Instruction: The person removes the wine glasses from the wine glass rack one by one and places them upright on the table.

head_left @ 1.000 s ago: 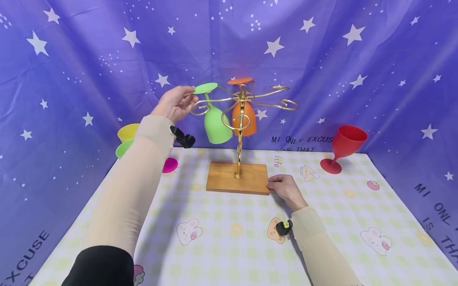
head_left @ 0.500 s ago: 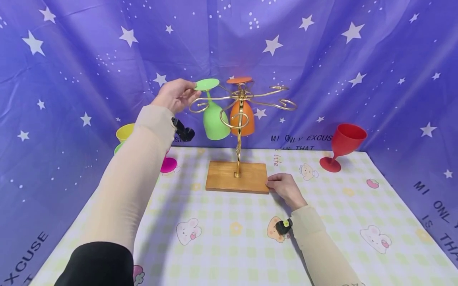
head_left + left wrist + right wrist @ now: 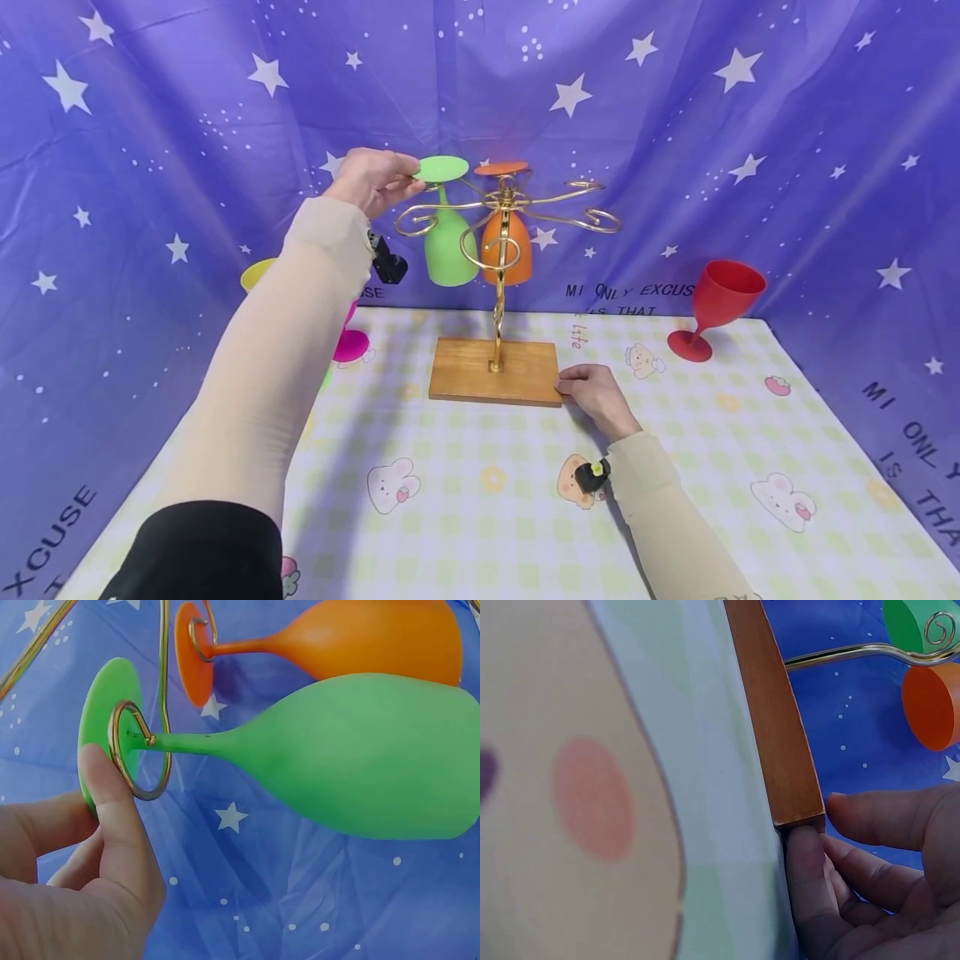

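My left hand point(image 3: 373, 179) pinches the rim of the foot of a green goblet point(image 3: 450, 250), which hangs upside down at the far left of a gold wine glass rack point(image 3: 500, 304). In the left wrist view, thumb and finger hold the foot's edge, and the goblet's stem passes through the rack's gold loop point(image 3: 114, 742). Beside it an orange goblet point(image 3: 519, 250) hangs upside down from another loop. My right hand point(image 3: 598, 400) grips the near right corner of the rack's wooden base point(image 3: 465, 375), thumb on top and a finger against its end.
A red goblet point(image 3: 723, 293) stands upright at the back right of the checked tablecloth point(image 3: 495, 533). At the left, behind my forearm, show a yellow rim point(image 3: 257, 272) and a magenta goblet foot point(image 3: 351, 345). Starry purple curtains point(image 3: 480, 75) enclose the table.
My left hand has risen and shifted slightly right with the green goblet. The goblet has gone from tilted to nearly vertical. My right hand stays at the base.
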A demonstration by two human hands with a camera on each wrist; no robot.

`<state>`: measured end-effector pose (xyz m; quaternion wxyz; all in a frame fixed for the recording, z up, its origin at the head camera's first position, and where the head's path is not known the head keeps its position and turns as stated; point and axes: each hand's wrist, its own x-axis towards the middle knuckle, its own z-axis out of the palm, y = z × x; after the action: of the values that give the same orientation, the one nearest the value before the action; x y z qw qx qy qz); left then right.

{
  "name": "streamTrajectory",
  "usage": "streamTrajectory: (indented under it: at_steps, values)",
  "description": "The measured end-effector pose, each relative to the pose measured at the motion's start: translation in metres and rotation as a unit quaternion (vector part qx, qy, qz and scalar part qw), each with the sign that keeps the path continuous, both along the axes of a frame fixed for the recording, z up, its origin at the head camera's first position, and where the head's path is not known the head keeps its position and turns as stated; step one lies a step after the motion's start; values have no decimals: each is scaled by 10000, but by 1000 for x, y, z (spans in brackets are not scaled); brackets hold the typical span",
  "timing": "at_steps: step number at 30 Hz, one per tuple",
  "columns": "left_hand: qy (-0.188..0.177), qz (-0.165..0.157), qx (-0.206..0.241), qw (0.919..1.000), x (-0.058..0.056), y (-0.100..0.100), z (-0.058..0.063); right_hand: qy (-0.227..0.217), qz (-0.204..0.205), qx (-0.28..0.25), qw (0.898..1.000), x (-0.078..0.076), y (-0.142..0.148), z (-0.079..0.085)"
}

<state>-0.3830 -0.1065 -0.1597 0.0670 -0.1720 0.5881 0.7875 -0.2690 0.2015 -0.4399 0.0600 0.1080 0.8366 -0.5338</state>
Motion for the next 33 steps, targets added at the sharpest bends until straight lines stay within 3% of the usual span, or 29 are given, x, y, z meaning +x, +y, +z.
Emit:
streamTrajectory:
  at_steps: [11, 20, 26, 33]
  values:
    - [28, -328, -944, 9950, 7, -5, 3, 98, 24, 216, 9997, 1, -1, -1]
    - [318, -830, -1704, 9813, 25, -14, 4, 17, -20, 286, 9996, 1, -3, 0]
    - [471, -1134, -1973, 9726, 38, -19, 6, -31, -43, 296, 9995, 1, -5, 2]
    - [545, -1488, -1866, 9696, 51, -19, 6, -93, -94, 231, 9996, 0, -5, 2]
